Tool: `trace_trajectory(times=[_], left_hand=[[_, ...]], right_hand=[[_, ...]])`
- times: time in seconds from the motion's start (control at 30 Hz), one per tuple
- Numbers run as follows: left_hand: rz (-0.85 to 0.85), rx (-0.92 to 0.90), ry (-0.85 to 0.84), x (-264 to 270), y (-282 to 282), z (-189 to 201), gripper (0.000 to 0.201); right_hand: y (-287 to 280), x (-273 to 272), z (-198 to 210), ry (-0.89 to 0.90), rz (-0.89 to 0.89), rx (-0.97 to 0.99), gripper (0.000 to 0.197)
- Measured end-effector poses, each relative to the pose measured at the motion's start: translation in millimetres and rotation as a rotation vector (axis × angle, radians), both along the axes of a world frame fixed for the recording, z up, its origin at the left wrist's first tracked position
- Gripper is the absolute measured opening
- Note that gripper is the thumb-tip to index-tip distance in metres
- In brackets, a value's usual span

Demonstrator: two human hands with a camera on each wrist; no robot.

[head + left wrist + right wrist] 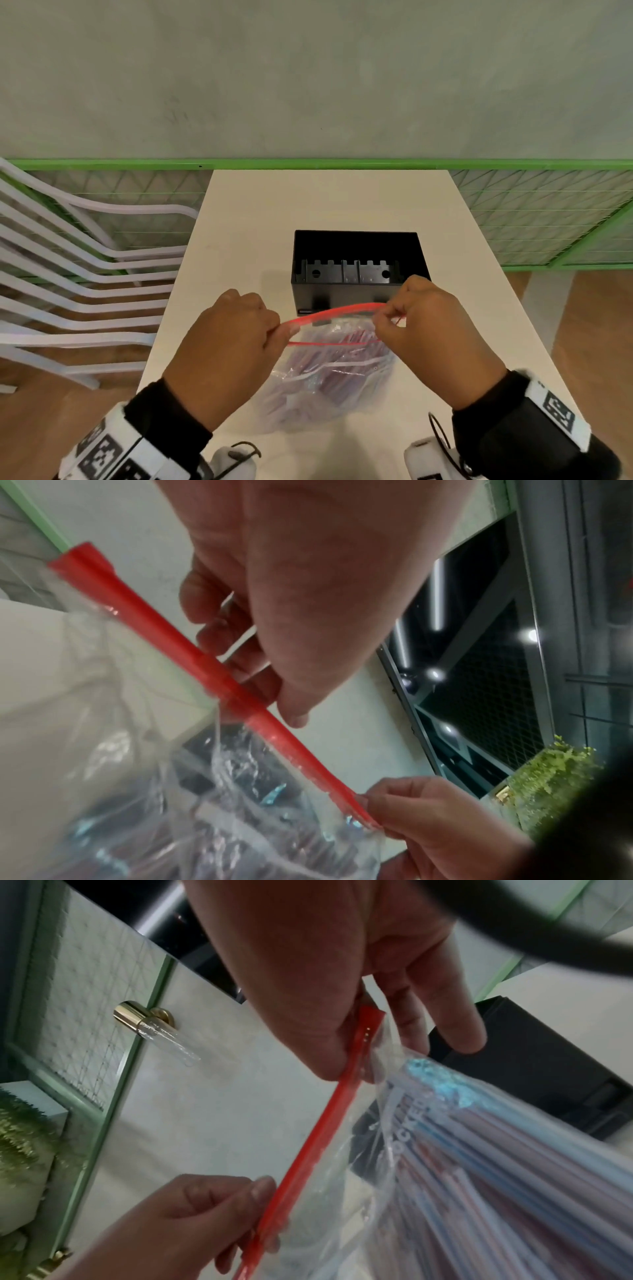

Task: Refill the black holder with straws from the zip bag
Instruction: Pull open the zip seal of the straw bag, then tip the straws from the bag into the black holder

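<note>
- Both hands are working the zip bag (325, 370) open above the tabletop (246, 219): left hand (236, 329) and right hand (421, 322) are each pinching the red seal (339, 310).
- The straws (496, 1164) are lying inside; the black holder (356, 270) is standing just behind.
- Next, probably: spreading the mouth wide enough for fingers to reach in.

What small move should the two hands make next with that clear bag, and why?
Probably pull the red zip strip wider apart. The left hand and right hand each pinch it, its two sides are only partly separated, the coloured plastic straws remain inside the clear zip bag, and the black box-shaped holder shows none.
</note>
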State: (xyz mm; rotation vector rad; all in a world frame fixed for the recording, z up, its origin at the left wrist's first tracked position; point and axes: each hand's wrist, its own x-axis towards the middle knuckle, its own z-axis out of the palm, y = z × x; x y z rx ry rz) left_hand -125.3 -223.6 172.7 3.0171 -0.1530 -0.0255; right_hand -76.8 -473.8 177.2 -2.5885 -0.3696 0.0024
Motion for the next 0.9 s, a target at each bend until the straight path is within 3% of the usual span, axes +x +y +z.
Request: trace_trajectory(times=[0.03, 0.2, 0.3, 0.37, 0.43, 0.57, 0.67, 0.8, 0.9], left_hand=[[0.020, 0.005, 0.000, -2.2, -2.6, -0.5, 0.055], [0.046, -0.140, 0.090, -6.3, -10.4, -14.5, 0.027], [0.031, -0.265, 0.155, -2.2, -8.4, -25.9, 0.018], [0.013, -0.336, 0.198, 1.5, -3.8, -34.5, 0.016], [-0.011, -0.478, 0.254, 3.8, 1.1, -47.5, 0.021], [0.034, -0.896, 0.370, -4.5, 3.4, -83.3, 0.050], [0.104, -1.094, 0.408, -12.4, -2.1, -102.3, 0.053], [0.153, -1.103, 0.501, -11.5, -11.0, -116.9, 0.065], [0.126, -0.998, 0.540, -8.7, -16.8, -128.2, 0.065]], right_hand=[[2.0, -1.5, 3.3, 0.045, 0.009, -0.006, 0.013], [12.2, -2.0, -1.0, 0.287, 0.060, -0.026, 0.077], [15.7, 1.5, -13.8, 0.438, 0.083, 0.071, 0.088], [16.2, 2.7, -22.0, 0.550, 0.061, 0.248, 0.091], [15.3, 2.3, -31.1, 0.621, 0.011, 0.384, 0.092], [15.2, -0.3, -48.0, 0.668, -0.047, 0.517, 0.100], [14.8, -4.1, -61.7, 0.709, -0.039, 0.611, 0.104], [16.3, -9.1, -78.8, 0.805, -0.053, 0.644, 0.105], [16.5, -14.5, -92.7, 0.946, -0.065, 0.658, 0.110]])
